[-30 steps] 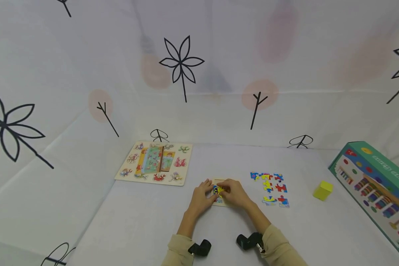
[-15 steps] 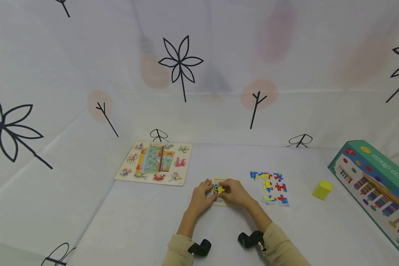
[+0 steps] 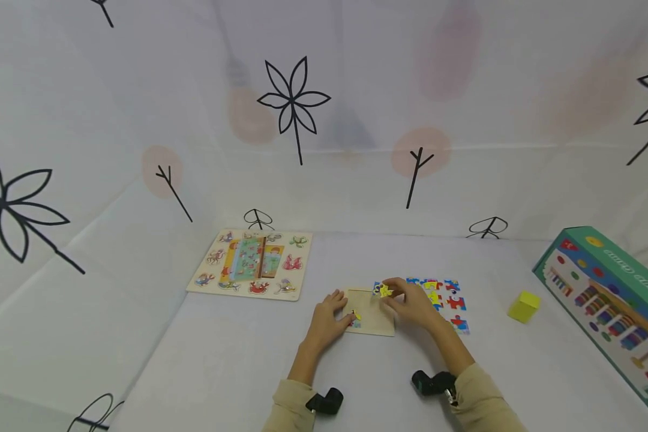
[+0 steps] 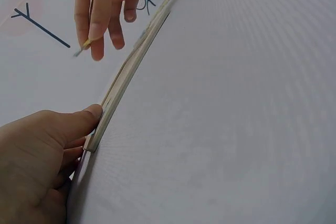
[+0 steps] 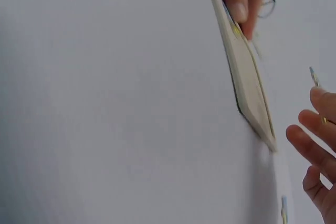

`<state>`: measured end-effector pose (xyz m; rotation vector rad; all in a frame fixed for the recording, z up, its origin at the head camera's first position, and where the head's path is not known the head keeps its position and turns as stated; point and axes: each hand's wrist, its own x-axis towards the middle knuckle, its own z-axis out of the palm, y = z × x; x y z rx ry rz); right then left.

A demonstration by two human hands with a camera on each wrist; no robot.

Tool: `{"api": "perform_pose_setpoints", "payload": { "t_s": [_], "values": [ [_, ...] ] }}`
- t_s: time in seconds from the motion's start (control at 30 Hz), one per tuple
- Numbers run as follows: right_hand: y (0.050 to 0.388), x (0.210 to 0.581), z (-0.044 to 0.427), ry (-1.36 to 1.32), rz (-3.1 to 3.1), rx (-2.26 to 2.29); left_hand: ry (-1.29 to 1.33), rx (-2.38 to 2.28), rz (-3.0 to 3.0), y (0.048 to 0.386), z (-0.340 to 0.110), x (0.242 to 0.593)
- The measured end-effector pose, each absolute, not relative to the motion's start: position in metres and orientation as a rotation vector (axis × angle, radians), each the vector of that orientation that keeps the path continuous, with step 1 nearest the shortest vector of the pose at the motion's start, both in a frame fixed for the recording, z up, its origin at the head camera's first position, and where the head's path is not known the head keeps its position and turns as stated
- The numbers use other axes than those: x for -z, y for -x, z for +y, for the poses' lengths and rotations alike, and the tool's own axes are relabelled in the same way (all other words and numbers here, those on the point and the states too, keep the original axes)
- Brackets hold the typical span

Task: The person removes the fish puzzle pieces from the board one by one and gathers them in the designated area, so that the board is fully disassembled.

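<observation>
A small wooden puzzle tray lies before me, its bare base showing over most of its area. My left hand holds the tray's left edge, thumb on top and the other fingers along the side. Near that thumb, a colourful jigsaw piece sits in the tray's lower left corner, partly covered. Above the tray's upper right corner, my right hand pinches a yellow and blue jigsaw piece between thumb and fingertip. In the left wrist view that piece is seen edge-on, lifted clear of the tray.
Loose jigsaw pieces lie in rows right of the tray, some hidden behind my right hand. Farther right are a yellow block and a large green toy box. A sea-animal puzzle board lies back left. A patterned cloth wall stands behind.
My right hand has lifted the yellow and blue jigsaw piece from the tray's left part and carried it right and upward. The left hand stays at the tray's edge.
</observation>
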<state>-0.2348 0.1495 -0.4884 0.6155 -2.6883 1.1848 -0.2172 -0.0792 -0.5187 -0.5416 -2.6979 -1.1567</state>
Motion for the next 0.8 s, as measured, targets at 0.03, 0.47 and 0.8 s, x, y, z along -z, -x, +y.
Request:
{"api": "perform_pose_setpoints", "payload": {
  "t_s": [0.03, 0.47, 0.8],
  "values": [
    [0.235, 0.488, 0.155, -0.595, -2.687, -1.175, 0.543, 1.162, -2.693, 0.217, -0.079, 0.518],
    [0.230, 0.482, 0.211, -0.473, -2.766, -1.037, 0.564, 1.135, -2.678, 0.218, -0.080, 0.519],
    [0.230, 0.491, 0.218, -0.335, -2.913, -0.875, 0.552, 1.161, -2.676, 0.217, -0.080, 0.519]
  ]
}}
